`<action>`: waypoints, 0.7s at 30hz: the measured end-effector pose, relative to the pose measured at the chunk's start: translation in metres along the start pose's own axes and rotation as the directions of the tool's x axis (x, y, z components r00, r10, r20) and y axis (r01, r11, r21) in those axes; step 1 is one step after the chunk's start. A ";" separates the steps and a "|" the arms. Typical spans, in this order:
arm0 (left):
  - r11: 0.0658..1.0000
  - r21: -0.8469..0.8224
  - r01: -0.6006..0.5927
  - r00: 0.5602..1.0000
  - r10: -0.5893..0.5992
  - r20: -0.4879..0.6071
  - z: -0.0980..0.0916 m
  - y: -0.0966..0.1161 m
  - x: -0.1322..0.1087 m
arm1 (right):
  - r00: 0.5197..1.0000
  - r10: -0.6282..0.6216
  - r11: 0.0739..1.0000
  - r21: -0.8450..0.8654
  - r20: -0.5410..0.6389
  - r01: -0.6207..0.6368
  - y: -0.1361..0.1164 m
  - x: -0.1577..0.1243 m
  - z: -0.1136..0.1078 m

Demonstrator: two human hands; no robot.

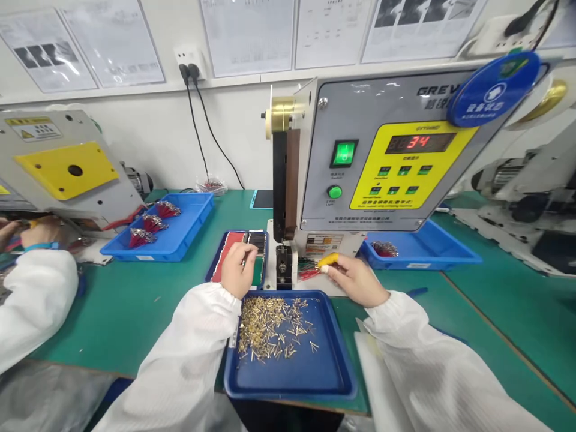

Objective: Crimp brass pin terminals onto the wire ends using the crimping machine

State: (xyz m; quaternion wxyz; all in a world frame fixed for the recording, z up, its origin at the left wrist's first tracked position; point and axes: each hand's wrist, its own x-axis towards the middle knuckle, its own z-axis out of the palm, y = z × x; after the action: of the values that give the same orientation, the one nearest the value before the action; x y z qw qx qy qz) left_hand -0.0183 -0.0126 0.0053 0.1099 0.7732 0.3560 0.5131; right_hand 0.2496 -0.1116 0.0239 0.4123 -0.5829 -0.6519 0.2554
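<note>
My left hand [238,271] is curled over the right part of a small blue tray [209,277] with red, black and green wires laid in sections. Whatever its closed fingers hold, if anything, is hidden. My right hand [357,281], with a yellow cover on one finger, pinches a bundle of thin red and dark wires [308,273] just right of the press head [283,267]. Below both hands lies a larger blue tray [288,387] with many small gold-coloured metal pins [265,324] heaped mostly at its left and back.
The grey machine [315,180] stands ahead, its display lit red. A blue bin [441,246] at right holds a metal-tipped bundle [384,248]. At left, another blue bin [184,237] holds red wire bundles [153,223]. A co-worker's sleeved arm [40,300] is at far left.
</note>
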 end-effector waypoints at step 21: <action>0.931 -0.168 0.323 0.946 -0.311 0.093 0.007 -0.003 -0.006 | 0.975 0.058 0.921 -0.366 -0.213 -0.135 0.027 0.018 0.011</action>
State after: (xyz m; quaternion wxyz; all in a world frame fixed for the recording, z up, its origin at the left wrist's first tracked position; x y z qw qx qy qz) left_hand -0.0152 -0.0128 -0.0034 0.2726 0.7087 0.4241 0.4935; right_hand 0.2555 -0.0873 0.0000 0.3418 -0.7055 -0.6149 0.0856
